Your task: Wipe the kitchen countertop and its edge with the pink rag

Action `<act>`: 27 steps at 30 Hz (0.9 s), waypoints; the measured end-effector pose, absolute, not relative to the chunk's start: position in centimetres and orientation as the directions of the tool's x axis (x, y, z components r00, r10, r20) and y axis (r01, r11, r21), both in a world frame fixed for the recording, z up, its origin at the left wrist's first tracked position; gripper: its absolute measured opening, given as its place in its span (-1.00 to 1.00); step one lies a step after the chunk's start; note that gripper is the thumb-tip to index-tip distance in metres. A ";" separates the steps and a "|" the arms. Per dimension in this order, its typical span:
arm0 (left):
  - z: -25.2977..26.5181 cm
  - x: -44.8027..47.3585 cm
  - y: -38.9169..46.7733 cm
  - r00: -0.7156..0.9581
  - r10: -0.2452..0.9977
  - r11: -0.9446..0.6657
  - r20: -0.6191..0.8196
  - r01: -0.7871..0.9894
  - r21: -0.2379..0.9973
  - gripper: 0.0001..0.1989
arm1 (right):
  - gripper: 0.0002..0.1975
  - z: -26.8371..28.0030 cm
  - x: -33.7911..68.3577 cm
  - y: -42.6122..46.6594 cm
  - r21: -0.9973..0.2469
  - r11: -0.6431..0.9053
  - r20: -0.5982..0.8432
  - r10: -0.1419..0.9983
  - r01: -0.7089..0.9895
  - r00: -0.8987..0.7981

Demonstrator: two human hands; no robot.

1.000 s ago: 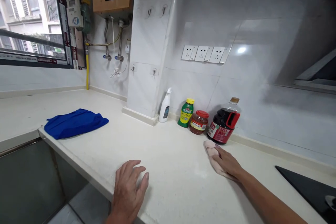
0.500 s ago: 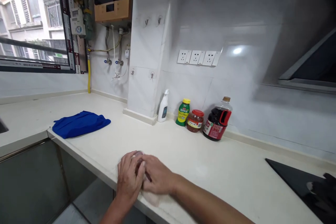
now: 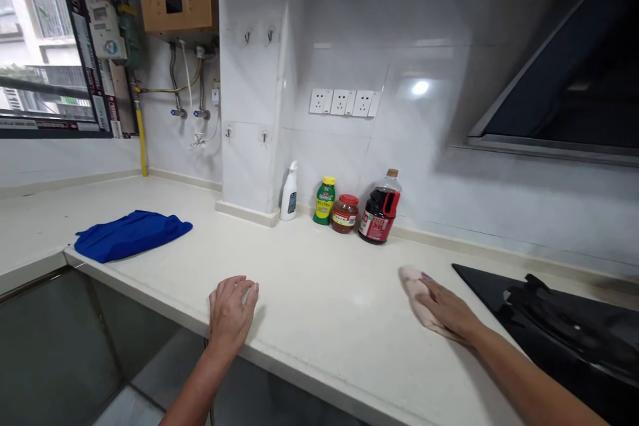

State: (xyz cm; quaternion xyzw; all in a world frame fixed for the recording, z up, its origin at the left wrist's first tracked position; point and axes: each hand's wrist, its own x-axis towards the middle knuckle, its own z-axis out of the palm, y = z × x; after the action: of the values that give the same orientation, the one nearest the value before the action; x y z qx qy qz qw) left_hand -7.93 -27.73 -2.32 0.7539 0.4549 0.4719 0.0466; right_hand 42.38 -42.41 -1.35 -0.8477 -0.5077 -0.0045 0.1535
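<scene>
My right hand (image 3: 446, 309) lies over the pale cloth (image 3: 414, 287), which shows beneath it and to its left; whether I pinch its folds, I cannot tell. My left hand (image 3: 232, 309) curls loosely around nothing. Sweeping too far ahead and left could knock the dark sauce bottle (image 3: 378, 218); straying right, the cloth might snag on the hob (image 3: 480, 284).

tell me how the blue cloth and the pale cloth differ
The blue cloth is vivid; the pale cloth is pinkish white. The blue cloth lies untouched, while the pale cloth is under the right hand. Both lie on the counter.
</scene>
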 end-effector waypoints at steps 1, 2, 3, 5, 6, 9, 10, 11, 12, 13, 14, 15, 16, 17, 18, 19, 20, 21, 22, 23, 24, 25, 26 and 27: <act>-2.3 -7.9 -27.7 0.143 0.733 -0.578 0.665 0.645 0.499 -0.60 | -0.22 -1.9 43.6 -44.2 -0.257 -0.472 0.168 0.837 0.843 0.520; -2.2 -7.9 -27.7 0.148 0.737 -0.577 0.660 0.648 0.498 -0.59 | -0.23 -2.5 44.4 -45.9 -0.259 -0.487 0.183 0.823 0.834 0.538; -2.2 -7.8 -27.7 0.157 0.739 -0.577 0.655 0.649 0.496 -0.58 | -0.23 -3.2 44.8 -47.4 -0.259 -0.488 0.208 0.815 0.834 0.541; -2.2 -7.7 -27.7 0.180 0.743 -0.582 0.645 0.648 0.491 -0.56 | -0.24 -4.4 44.1 -49.4 -0.247 -0.456 0.265 0.817 0.855 0.512; -2.2 -7.7 -27.7 0.191 0.744 -0.586 0.640 0.648 0.487 -0.55 | -0.24 -4.8 43.0 -49.9 -0.235 -0.430 0.284 0.827 0.871 0.485; -2.2 -7.5 -27.6 0.206 0.745 -0.586 0.634 0.655 0.476 -0.55 | -0.26 -4.4 37.1 -49.3 -0.205 -0.332 0.254 0.890 0.921 0.378; -2.1 -7.4 -27.6 0.207 0.747 -0.583 0.632 0.661 0.473 -0.55 | -0.27 -3.7 34.4 -48.5 -0.205 -0.281 0.236 0.915 0.937 0.326; -2.1 -7.4 -27.6 0.210 0.749 -0.580 0.629 0.666 0.469 -0.56 | -0.28 -2.9 31.5 -47.5 -0.211 -0.238 0.214 0.935 0.948 0.282; -2.0 -7.4 -27.6 0.214 0.753 -0.576 0.623 0.671 0.466 -0.56 | -0.30 -2.1 28.5 -46.3 -0.225 -0.184 0.190 0.955 0.957 0.228; -2.0 -7.4 -27.6 0.220 0.758 -0.573 0.614 0.675 0.465 -0.57 | -0.31 -1.3 25.4 -45.1 -0.242 -0.113 0.180 0.971 0.964 0.159; -1.9 -7.4 -27.6 0.227 0.765 -0.569 0.602 0.678 0.466 -0.57 | -0.32 -0.6 22.3 -44.0 -0.264 -0.030 0.176 0.981 0.964 0.078; -1.8 -7.5 -27.6 0.234 0.773 -0.563 0.590 0.681 0.468 -0.58 | -0.33 0.0 19.4 -42.9 -0.290 0.048 0.177 0.984 0.956 0.004; -1.7 -7.6 -27.6 0.237 0.781 -0.556 0.577 0.685 0.471 -0.58 | -0.35 0.4 16.6 -42.0 -0.311 0.131 0.186 0.980 0.941 -0.074; -1.6 -7.7 -27.5 0.240 0.790 -0.548 0.564 0.688 0.475 -0.58 | -0.34 0.6 14.0 -41.3 -0.317 0.209 0.201 0.968 0.925 -0.150; -1.5 -7.7 -27.5 0.242 0.800 -0.539 0.549 0.691 0.481 -0.57 | -0.32 0.6 11.7 -40.8 -0.305 0.281 0.230 0.949 0.910 -0.216; -1.4 -7.8 -27.4 0.242 0.809 -0.530 0.535 0.693 0.488 -0.57 | -0.30 0.6 9.7 -40.4 -0.279 0.341 0.267 0.926 0.898 -0.269; -1.3 -7.9 -27.2 0.241 0.819 -0.521 0.521 0.695 0.496 -0.56 | -0.29 0.4 8.1 -40.2 -0.244 0.375 0.301 0.906 0.895 -0.298; -1.3 -8.0 -27.1 0.238 0.827 -0.511 0.509 0.695 0.505 -0.55 | -0.30 0.2 6.8 -40.2 -0.203 0.382 0.332 0.893 0.902 -0.304; -1.2 -8.0 -27.0 0.233 0.834 -0.502 0.500 0.696 0.513 -0.54 | -0.31 0.1 5.9 -40.3 -0.163 0.365 0.356 0.888 0.917 -0.290; -1.2 -8.0 -26.9 0.227 0.841 -0.493 0.492 0.698 0.520 -0.53 | -0.33 -0.1 5.4 -40.6 -0.128 0.333 0.374 0.889 0.934 -0.266; -1.1 -8.0 -26.9 0.222 0.846 -0.483 0.484 0.702 0.523 -0.52 | -0.34 -0.3 5.2 -41.0 -0.098 0.300 0.385 0.891 0.949 -0.242; -1.0 -7.9 -26.8 0.219 0.851 -0.476 0.478 0.708 0.522 -0.51 | -0.33 -0.4 5.4 -41.6 -0.074 0.275 0.393 0.891 0.959 -0.225; -1.0 -7.9 -26.8 0.219 0.855 -0.469 0.471 0.714 0.520 -0.51 | -0.31 -0.7 5.8 -42.4 -0.058 0.260 0.401 0.890 0.964 -0.216; -0.9 -7.8 -26.8 0.222 0.858 -0.464 0.462 0.720 0.516 -0.51 | -0.28 -1.0 6.6 -43.2 -0.054 0.250 0.412 0.887 0.967 -0.206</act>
State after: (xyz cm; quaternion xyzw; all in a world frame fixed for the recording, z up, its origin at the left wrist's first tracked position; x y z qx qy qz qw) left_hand -7.79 -26.84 -0.89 0.7759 0.5086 0.3608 0.0958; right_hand 6.60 -43.24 -1.02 -0.6029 -0.7689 -0.1086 0.1830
